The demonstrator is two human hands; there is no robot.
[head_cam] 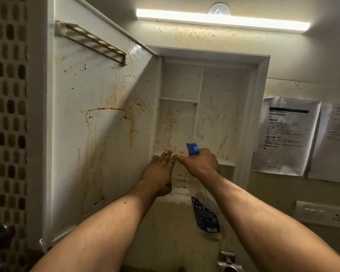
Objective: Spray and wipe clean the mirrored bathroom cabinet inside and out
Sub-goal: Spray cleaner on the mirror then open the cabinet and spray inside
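Spotter: Hands first. Your left hand (161, 169) is flat, fingers straight and held together, tips at the lip of the lower shelf (227, 161). Whether they actually touch it, I cannot tell.

Logger: Noted. Right?

Spotter: Your right hand (201, 162) is curled round the neck of the spray bottle (206, 214). Its blue nozzle (192, 149) points up and left into the cabinet (261, 114). The clear body hangs below your wrist, label facing you.

Logger: Cabinet?

Spotter: Straight ahead of you, door (98, 124) swung open to your left. Brown streaks and specks on the door's inner face and the back panels. Slotted rack (90, 41) near the door's top.

Logger: Surroundings?

Spotter: Lit tube light (222, 20) above. Two paper sheets (287, 134) on the wall to your right, switch plate (322, 213) below them.
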